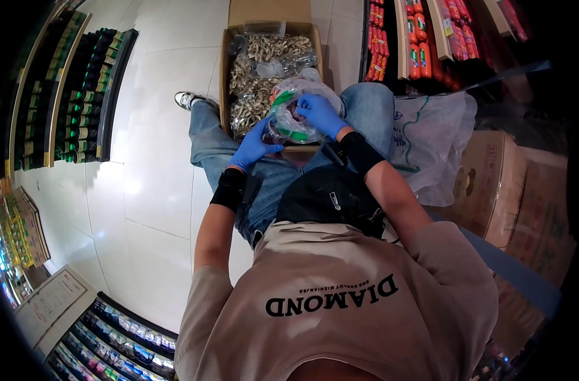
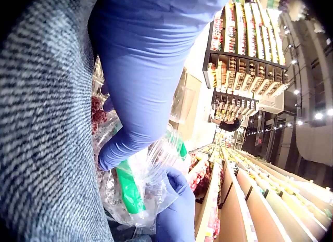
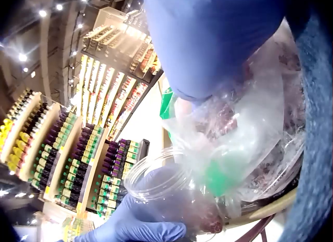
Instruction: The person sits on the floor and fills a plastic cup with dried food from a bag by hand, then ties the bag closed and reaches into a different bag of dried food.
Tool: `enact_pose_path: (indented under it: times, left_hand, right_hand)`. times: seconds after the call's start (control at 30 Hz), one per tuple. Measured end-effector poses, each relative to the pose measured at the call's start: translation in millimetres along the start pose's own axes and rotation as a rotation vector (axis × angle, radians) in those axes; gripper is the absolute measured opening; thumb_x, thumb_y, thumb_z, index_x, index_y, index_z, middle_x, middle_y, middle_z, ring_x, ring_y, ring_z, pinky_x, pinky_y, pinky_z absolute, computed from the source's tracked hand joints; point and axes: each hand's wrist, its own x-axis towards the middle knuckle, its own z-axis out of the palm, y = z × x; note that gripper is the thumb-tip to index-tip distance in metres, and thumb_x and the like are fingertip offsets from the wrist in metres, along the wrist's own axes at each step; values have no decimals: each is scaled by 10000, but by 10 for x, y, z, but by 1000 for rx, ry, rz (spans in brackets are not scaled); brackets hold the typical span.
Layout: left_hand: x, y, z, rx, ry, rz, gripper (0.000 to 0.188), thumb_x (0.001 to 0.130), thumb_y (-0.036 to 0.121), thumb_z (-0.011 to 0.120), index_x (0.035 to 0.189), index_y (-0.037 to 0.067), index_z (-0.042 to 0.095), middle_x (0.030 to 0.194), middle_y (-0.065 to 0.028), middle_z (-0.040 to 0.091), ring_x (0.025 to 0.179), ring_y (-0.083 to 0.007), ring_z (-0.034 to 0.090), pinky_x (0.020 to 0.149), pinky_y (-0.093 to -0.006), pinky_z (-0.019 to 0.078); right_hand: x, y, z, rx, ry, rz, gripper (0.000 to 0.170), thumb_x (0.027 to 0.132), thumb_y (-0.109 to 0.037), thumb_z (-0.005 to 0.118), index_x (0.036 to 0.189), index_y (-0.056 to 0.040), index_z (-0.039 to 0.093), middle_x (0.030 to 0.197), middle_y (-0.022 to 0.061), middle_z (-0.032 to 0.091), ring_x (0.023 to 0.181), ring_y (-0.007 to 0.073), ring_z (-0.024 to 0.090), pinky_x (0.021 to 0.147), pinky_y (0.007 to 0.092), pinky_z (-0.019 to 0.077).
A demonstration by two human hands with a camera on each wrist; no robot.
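My blue-gloved left hand (image 1: 254,146) grips a clear plastic jar (image 3: 136,183), its open mouth facing the bag. Dark red wrinkled pieces (image 2: 98,116), resembling dried dates, show beside the left fingers. A clear plastic bag (image 1: 313,86) with green stripes stands open between the knees, holding more dark red pieces (image 3: 223,119). Into its mouth reaches my blue-gloved right hand (image 1: 319,114), fingers pointing down. Those fingertips are hidden by the bag and the back of the hand, and I cannot tell whether they hold anything.
A cardboard box (image 1: 224,82) with bags of dried mushroom-like pieces (image 1: 251,105) and clear empty jars (image 1: 289,65) stands in front of the knees. A white plastic bag (image 1: 432,140) and cartons (image 1: 486,184) lie at the right. Stocked shelves (image 1: 80,101) line the left.
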Motion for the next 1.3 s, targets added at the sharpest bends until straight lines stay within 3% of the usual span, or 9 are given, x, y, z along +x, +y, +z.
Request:
enact_pose_path:
  times: [0.2,0.27,0.37,0.5,0.7,0.77,0.87,1.17,1.3]
  left_hand:
    - [1,-6,-3,-4,1,-20,909,700,133,905,1466,-3,434,1371,-129,581,1265,-207,535,1097,-352,418]
    - [-3,-11,1,23,5,-22,914,700,131,906,1468,-4,430,1370,-128,581,1262,-204,536,1094,-351,421]
    - [12,-42,1,-117,-33,-56,921,704,112,904,1475,-6,415,1376,-123,575,1261,-192,534,1095,-348,425]
    - [36,-204,25,-116,-10,19,934,693,126,906,1479,7,416,1377,-138,573,1247,-205,550,1073,-350,444]
    - [23,-146,13,-27,15,10,942,673,172,914,1473,30,437,1368,-158,582,1233,-232,571,1051,-355,459]
    - [24,-131,13,-8,16,15,945,672,175,914,1474,33,437,1368,-159,582,1233,-234,572,1052,-355,459]
    - [23,-124,12,22,16,27,947,673,173,914,1476,30,433,1366,-161,585,1235,-231,573,1052,-354,460]
    - [22,-91,7,3,11,7,944,681,169,908,1482,29,429,1378,-161,584,1251,-225,568,1062,-355,455]
    - [17,-80,6,-9,2,-7,944,685,176,909,1483,29,427,1380,-161,583,1249,-223,570,1063,-357,457]
  right_hand:
    - [16,-183,33,458,35,48,211,802,-136,788,965,-32,702,847,61,697,736,158,631,735,319,533]
    - [-10,-316,23,426,-135,-135,215,856,-105,761,1051,-33,708,815,25,689,793,86,640,758,265,531]
    - [-119,-468,81,320,-336,-141,221,868,-89,749,1076,-20,716,872,36,714,820,81,646,785,260,537]
    - [-84,-340,192,318,-311,-187,207,875,-85,736,1068,-11,724,925,53,733,838,84,652,788,280,539]
    - [43,-41,159,280,27,-89,180,876,-128,676,1010,-14,714,891,164,719,810,247,704,756,375,541]
    - [64,157,187,-22,137,-129,146,845,-113,651,946,-17,695,906,204,691,840,367,678,764,441,528]
    - [-82,119,129,-220,59,-186,159,805,-115,656,938,-33,685,940,214,675,921,432,638,809,477,517]
    - [-43,82,177,-253,23,-218,271,820,-146,702,1076,-61,676,1016,195,668,957,410,637,846,473,515]
    - [-16,151,204,-307,7,-242,212,792,-135,709,980,-52,659,991,200,660,942,407,639,805,480,509]
